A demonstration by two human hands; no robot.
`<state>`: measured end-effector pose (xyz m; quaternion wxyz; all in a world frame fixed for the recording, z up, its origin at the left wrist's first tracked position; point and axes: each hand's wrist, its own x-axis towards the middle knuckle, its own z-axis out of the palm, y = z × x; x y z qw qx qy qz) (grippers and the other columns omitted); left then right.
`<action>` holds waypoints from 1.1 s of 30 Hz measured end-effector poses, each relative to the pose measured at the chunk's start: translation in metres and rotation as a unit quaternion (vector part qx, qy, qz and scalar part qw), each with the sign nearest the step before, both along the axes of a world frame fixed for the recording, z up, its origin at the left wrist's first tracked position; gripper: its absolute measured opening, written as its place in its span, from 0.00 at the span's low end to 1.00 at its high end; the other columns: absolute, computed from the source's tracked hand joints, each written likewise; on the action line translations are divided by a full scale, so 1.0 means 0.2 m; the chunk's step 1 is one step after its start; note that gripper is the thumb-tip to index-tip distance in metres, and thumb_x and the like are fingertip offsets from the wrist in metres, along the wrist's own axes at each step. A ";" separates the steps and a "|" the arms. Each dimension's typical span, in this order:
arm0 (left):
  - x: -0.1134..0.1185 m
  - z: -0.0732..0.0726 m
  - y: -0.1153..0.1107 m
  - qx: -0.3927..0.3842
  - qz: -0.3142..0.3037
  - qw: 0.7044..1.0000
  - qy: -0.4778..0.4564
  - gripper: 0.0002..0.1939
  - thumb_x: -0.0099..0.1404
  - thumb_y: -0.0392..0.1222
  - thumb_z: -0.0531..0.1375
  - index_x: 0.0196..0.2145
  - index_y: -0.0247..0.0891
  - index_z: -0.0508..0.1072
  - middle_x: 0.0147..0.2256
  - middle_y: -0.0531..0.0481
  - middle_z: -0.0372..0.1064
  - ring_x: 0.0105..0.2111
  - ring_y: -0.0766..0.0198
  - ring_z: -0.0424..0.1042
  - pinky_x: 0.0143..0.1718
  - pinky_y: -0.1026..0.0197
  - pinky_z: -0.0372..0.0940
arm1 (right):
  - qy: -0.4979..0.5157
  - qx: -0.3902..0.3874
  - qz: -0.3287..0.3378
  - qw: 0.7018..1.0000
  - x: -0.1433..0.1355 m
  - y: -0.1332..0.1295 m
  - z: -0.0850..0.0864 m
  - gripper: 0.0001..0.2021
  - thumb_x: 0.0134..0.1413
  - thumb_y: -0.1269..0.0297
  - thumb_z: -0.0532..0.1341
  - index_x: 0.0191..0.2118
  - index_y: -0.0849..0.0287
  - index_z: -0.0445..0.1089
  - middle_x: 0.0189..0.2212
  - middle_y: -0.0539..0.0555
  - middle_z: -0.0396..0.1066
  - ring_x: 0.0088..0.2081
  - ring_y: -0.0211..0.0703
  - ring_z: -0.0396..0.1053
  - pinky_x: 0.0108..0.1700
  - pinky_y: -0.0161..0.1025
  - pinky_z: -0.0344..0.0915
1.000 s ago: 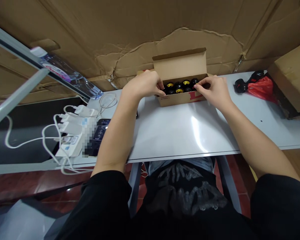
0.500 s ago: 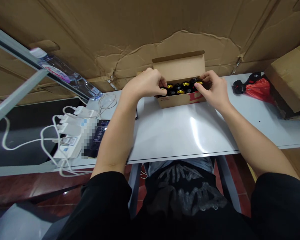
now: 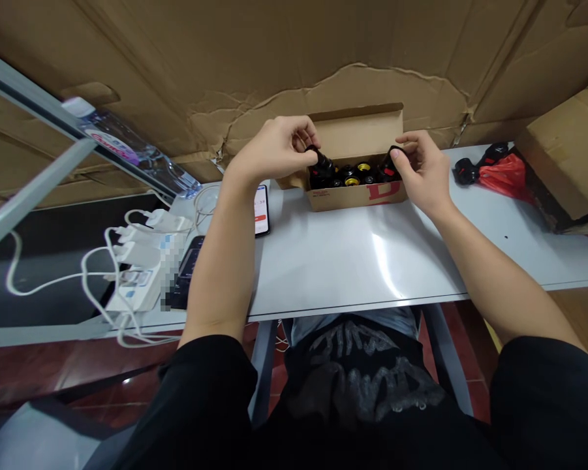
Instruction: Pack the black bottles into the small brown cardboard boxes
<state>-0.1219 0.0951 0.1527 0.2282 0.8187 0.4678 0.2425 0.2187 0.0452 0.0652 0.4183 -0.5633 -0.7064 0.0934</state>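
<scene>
An open cardboard box [image 3: 345, 198] with red print stands near the back of the white table, its lid raised behind it. Several black cylindrical pieces [image 3: 351, 172], some with yellow rings, fill it. At the box's left end my left hand [image 3: 284, 145] pinches a black piece [image 3: 324, 160], which leans up out of the box. My right hand [image 3: 423, 171] grips another black piece [image 3: 387, 166] at the right end, tilted above the others. The lower ends of both held pieces are hard to make out among the rest.
Left are a power strip [image 3: 137, 281] with white cables, a dark phone [image 3: 183, 281], a lit phone [image 3: 261, 212] and a water bottle [image 3: 127, 145]. Right are black parts with a red bag [image 3: 505, 175] and a cardboard box [image 3: 570, 153]. Cardboard lines the back.
Both hands have risen slightly, and the black pieces in them now stick up above the others. More of the lit phone shows beside my left forearm.
</scene>
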 end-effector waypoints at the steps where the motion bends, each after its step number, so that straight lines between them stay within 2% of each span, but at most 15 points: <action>1: 0.00 -0.02 0.02 -0.010 -0.007 1.000 -0.026 0.12 0.67 0.48 0.73 0.44 0.48 0.78 0.34 0.55 0.76 0.43 0.59 0.74 0.50 0.46 0.73 | 0.019 0.005 0.003 1.000 0.00 0.01 0.00 0.42 0.88 0.20 0.51 0.75 0.47 0.81 0.52 0.64 0.88 0.50 0.68 0.87 0.58 0.66 0.85; 4: 0.04 -0.05 0.04 -0.023 -0.013 0.995 -0.091 0.13 0.68 0.50 0.73 0.46 0.48 0.77 0.39 0.51 0.82 0.47 0.54 0.80 0.52 0.43 0.78 | 0.073 0.019 0.008 0.997 0.02 0.04 -0.02 0.44 0.86 0.16 0.51 0.74 0.47 0.82 0.52 0.64 0.87 0.52 0.70 0.87 0.58 0.68 0.86; 6: 0.08 -0.07 0.04 -0.015 0.004 0.994 -0.105 0.12 0.70 0.50 0.72 0.47 0.49 0.77 0.43 0.47 0.84 0.52 0.50 0.83 0.55 0.40 0.81 | 0.098 0.021 0.013 0.995 0.03 0.06 -0.03 0.47 0.84 0.13 0.48 0.74 0.45 0.82 0.52 0.65 0.87 0.52 0.71 0.87 0.57 0.69 0.87; 10: 0.18 -0.11 -0.01 -0.015 0.024 0.996 -0.081 0.11 0.70 0.47 0.72 0.48 0.47 0.78 0.47 0.43 0.85 0.56 0.44 0.87 0.58 0.39 0.84 | 0.124 -0.003 0.031 0.992 0.01 0.06 -0.01 0.51 0.80 0.08 0.44 0.77 0.39 0.80 0.50 0.63 0.85 0.49 0.69 0.87 0.51 0.67 0.88; 14: 0.27 -0.14 -0.05 -0.020 -0.013 0.998 -0.063 0.14 0.70 0.42 0.72 0.52 0.44 0.78 0.50 0.44 0.84 0.55 0.46 0.90 0.58 0.42 0.85 | 0.129 -0.025 0.047 0.990 -0.03 0.02 0.01 0.53 0.78 0.05 0.42 0.77 0.36 0.81 0.48 0.61 0.82 0.49 0.68 0.86 0.49 0.64 0.87; 18: 0.32 -0.16 -0.09 -0.038 -0.046 0.995 -0.074 0.31 0.67 0.39 0.72 0.67 0.47 0.77 0.59 0.40 0.84 0.58 0.48 0.90 0.59 0.45 0.85 | 0.150 -0.039 0.069 0.986 -0.04 0.01 0.01 0.53 0.77 0.03 0.44 0.71 0.37 0.85 0.48 0.59 0.82 0.50 0.67 0.86 0.49 0.65 0.88; 21: 0.34 -0.17 -0.12 -0.049 -0.070 0.994 -0.072 0.45 0.66 0.38 0.72 0.79 0.50 0.73 0.64 0.38 0.84 0.56 0.50 0.91 0.59 0.45 0.86 | 0.199 -0.070 0.093 0.973 -0.05 0.01 0.00 0.49 0.76 0.03 0.50 0.66 0.37 0.86 0.48 0.59 0.82 0.50 0.66 0.86 0.50 0.64 0.89; 23: 0.36 -0.16 -0.15 -0.050 -0.085 0.993 -0.063 0.50 0.66 0.38 0.71 0.83 0.53 0.70 0.64 0.41 0.84 0.58 0.49 0.91 0.59 0.45 0.87 | 0.222 -0.094 0.108 0.964 -0.06 0.01 0.00 0.47 0.74 0.02 0.54 0.62 0.38 0.85 0.48 0.58 0.82 0.51 0.65 0.86 0.50 0.63 0.89; 25: 0.38 -0.15 -0.17 -0.041 -0.096 0.993 -0.056 0.48 0.67 0.40 0.72 0.83 0.53 0.72 0.63 0.44 0.85 0.62 0.47 0.90 0.61 0.45 0.86 | 0.232 -0.108 0.128 0.958 -0.08 0.00 -0.01 0.48 0.68 0.00 0.58 0.60 0.39 0.83 0.47 0.58 0.81 0.50 0.64 0.86 0.49 0.62 0.88; 28: 0.34 -0.11 -0.20 -0.025 -0.097 0.994 -0.051 0.38 0.70 0.45 0.75 0.76 0.51 0.79 0.62 0.45 0.87 0.64 0.45 0.90 0.63 0.47 0.86 | 0.231 -0.118 0.146 0.955 -0.08 0.00 -0.01 0.52 0.57 -0.05 0.60 0.53 0.42 0.77 0.44 0.56 0.77 0.46 0.61 0.82 0.45 0.59 0.86; 31: 0.25 -0.09 -0.25 -0.012 -0.071 0.996 -0.046 0.30 0.74 0.53 0.77 0.70 0.50 0.81 0.60 0.45 0.88 0.63 0.45 0.90 0.63 0.47 0.85 | 0.236 -0.127 0.136 0.954 -0.07 0.00 0.00 0.53 0.52 -0.07 0.61 0.47 0.44 0.69 0.40 0.54 0.72 0.43 0.59 0.79 0.42 0.57 0.82; 33: 0.17 -0.10 -0.29 0.008 -0.046 0.998 -0.034 0.29 0.75 0.58 0.79 0.67 0.50 0.82 0.59 0.43 0.89 0.62 0.44 0.90 0.62 0.47 0.85 | 0.259 -0.133 0.137 0.947 -0.07 0.00 0.01 0.51 0.51 -0.04 0.67 0.46 0.44 0.67 0.39 0.54 0.71 0.42 0.59 0.78 0.42 0.58 0.80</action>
